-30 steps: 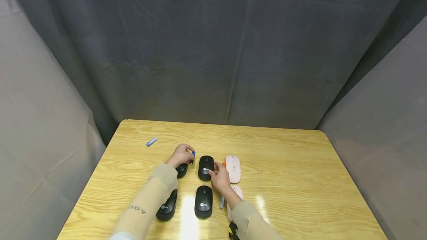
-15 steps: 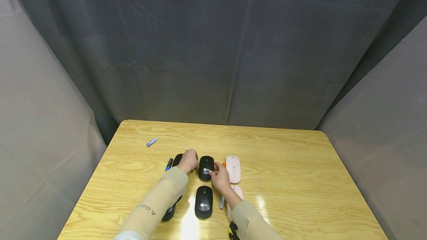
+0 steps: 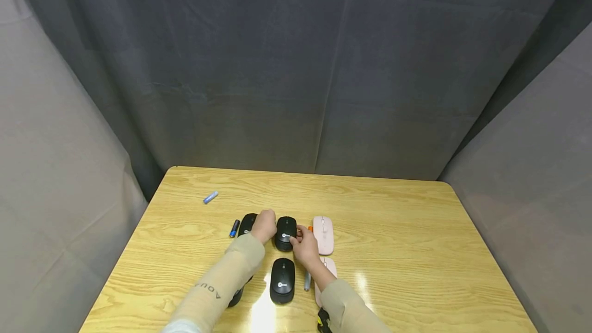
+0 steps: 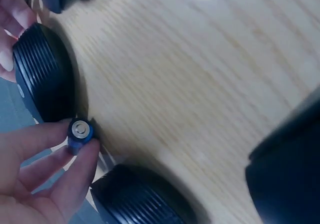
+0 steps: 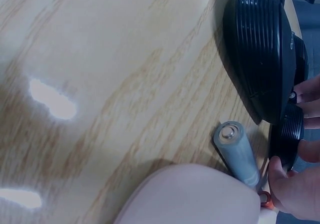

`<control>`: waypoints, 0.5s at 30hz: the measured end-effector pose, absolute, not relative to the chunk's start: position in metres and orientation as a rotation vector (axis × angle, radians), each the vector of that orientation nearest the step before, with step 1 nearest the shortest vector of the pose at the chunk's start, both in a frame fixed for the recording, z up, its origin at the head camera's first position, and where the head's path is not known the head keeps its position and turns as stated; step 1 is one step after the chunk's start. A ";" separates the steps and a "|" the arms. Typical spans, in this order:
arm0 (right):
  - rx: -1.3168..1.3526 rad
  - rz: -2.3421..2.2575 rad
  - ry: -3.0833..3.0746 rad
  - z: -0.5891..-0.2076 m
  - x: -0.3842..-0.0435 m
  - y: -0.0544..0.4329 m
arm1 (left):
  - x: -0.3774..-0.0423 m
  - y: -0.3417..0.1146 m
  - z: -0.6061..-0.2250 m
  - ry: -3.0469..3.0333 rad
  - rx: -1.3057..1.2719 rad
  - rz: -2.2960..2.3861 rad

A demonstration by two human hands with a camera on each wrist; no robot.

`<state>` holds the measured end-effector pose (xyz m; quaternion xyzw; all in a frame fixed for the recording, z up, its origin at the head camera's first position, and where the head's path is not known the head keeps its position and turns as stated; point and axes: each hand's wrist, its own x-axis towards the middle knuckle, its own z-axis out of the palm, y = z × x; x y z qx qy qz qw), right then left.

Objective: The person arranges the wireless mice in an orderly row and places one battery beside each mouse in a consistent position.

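My left hand [image 3: 264, 226] is between two black computer mice in the far row. In the left wrist view its thumb and fingers pinch a blue-and-black battery [image 4: 80, 132], metal end up. The battery sits beside the end of the middle black mouse [image 3: 285, 233]; the head view hides it behind the hand. My right hand [image 3: 305, 246] holds that mouse by its right side, thumb and fingertips at the edge. The left black mouse [image 3: 247, 222] is partly covered by my left hand. Left of it lies another dark-blue battery [image 3: 234, 228].
A black mouse [image 3: 282, 280] is nearer me; another [image 3: 236, 298] shows under my left sleeve. Pink mice [image 3: 323, 235] stand at the right, with a grey battery [image 5: 237, 156] and an orange piece [image 3: 310, 229] nearby. A light-blue battery [image 3: 210, 197] lies far left. A black-and-yellow object [image 3: 323, 320] is in front.
My left hand has moved right and toward me, bringing its battery down between the two black mice. The dark-blue battery at left has come into view. My right hand has stayed in place.
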<state>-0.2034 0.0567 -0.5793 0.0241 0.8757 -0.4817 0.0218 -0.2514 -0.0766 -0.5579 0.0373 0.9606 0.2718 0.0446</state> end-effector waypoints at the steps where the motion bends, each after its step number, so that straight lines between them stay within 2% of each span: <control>1: 0.074 -1.492 2.716 -0.579 -0.203 0.057 | -0.251 -0.076 -0.559 2.936 0.113 0.827; 15: 0.075 -1.498 2.710 -0.579 -0.203 0.057 | -0.251 -0.076 -0.563 2.993 0.135 0.740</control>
